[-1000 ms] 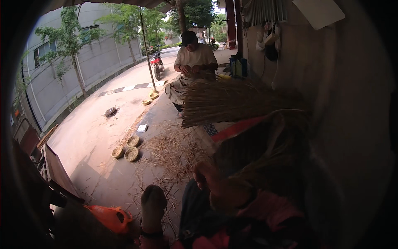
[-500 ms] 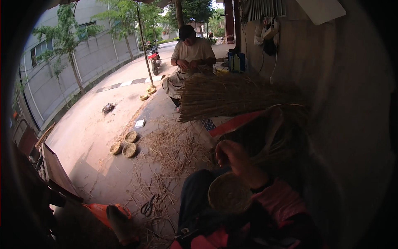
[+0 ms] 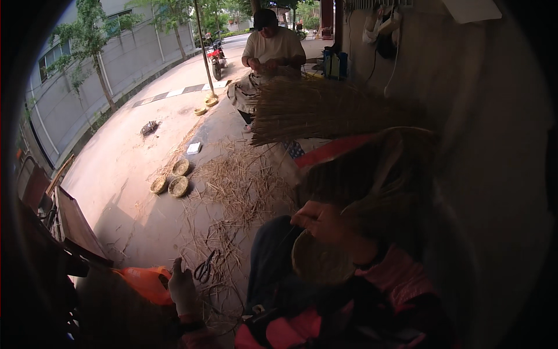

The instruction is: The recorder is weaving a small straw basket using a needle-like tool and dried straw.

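The floor (image 3: 145, 232), strewn with straw (image 3: 244, 183), stretches wide leftward; a wall (image 3: 459, 99) bounds the right side. The woven basket (image 3: 321, 263) lies on the lap (image 3: 270, 256), the right hand (image 3: 301, 222) pressing its fingertips together at the rim. The left hand (image 3: 184, 291) is near scissors (image 3: 206, 265), its grip I cannot tell.

One lap basket (image 3: 319, 264), three clustered baskets (image 3: 178, 187), one pair of scissors (image 3: 203, 271), one orange bag (image 3: 146, 285)

Red motorcycle (image 3: 216, 61), far beyond the grip and to its left, near a slender pole (image 3: 204, 52). Grey building (image 3: 139, 58) and leafy tree (image 3: 87, 29), farther left of the grip. Blue container (image 3: 336, 65), well beyond the grip, beside the wall (image 3: 459, 104).
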Demonstrator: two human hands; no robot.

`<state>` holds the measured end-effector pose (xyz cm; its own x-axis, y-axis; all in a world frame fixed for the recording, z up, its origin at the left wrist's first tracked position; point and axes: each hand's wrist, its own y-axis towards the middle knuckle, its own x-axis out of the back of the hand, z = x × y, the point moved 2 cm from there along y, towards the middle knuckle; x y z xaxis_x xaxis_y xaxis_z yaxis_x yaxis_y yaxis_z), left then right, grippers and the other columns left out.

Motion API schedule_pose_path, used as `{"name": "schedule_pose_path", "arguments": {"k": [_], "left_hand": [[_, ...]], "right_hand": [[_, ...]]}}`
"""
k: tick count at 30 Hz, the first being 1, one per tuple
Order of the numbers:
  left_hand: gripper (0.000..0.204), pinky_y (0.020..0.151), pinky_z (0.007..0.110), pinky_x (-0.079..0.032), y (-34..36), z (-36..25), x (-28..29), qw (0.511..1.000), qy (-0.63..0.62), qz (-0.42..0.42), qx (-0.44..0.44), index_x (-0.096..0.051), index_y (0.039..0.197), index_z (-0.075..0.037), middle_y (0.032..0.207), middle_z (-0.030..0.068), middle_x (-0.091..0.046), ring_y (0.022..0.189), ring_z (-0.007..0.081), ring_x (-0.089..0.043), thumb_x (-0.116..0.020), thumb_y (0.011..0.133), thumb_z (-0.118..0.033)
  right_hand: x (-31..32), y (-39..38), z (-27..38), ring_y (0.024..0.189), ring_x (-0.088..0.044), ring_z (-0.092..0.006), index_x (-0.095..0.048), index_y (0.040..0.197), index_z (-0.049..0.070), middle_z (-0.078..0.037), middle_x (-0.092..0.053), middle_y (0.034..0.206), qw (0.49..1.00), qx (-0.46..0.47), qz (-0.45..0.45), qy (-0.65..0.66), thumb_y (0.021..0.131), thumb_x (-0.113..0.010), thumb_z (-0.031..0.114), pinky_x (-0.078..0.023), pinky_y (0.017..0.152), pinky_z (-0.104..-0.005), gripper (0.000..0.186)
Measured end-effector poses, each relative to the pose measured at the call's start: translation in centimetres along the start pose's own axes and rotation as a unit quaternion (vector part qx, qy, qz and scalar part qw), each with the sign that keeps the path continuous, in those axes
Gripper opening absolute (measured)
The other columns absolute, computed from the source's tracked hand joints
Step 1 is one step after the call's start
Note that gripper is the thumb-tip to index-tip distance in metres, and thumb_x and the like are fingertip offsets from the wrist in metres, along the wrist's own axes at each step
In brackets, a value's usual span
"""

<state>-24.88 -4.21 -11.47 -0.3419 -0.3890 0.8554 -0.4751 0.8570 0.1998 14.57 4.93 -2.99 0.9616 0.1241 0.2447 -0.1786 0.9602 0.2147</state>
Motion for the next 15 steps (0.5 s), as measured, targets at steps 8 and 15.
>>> {"name": "schedule_pose_path", "arguments": {"k": [8,15], "left_hand": [[0.042,0.080,0.025,-0.051,-4.0,-17.0,-2.9,0.745,-0.575,0.300,-0.156,-0.053,0.133,-0.001,0.114,0.0051,-0.066,0.094,0.0100,-0.060,-0.060,0.091,0.000],[0.012,0.077,0.025,-0.051,-4.3,-19.8,-3.1,0.818,-0.211,0.223,-0.487,-0.060,0.105,-0.002,0.098,0.0005,-0.062,0.089,0.0101,-0.061,-0.055,0.095,0.000]], "right_hand": [[-3.3,-2.8,1.0,0.078,-0.062,-0.0199,-0.072,0.092,0.003,-0.007,-0.062,0.081,0.981,0.165,0.074,-0.067,0.088,-0.072,0.014,-0.050,0.072,-0.0322,0.012],[-2.6,-3.1,0.5,0.078,-0.062,-0.0225,-0.071,0.088,0.003,-0.008,-0.062,0.082,0.983,0.158,0.026,-0.089,0.087,-0.072,0.014,-0.050,0.071,-0.0338,0.011]]}}
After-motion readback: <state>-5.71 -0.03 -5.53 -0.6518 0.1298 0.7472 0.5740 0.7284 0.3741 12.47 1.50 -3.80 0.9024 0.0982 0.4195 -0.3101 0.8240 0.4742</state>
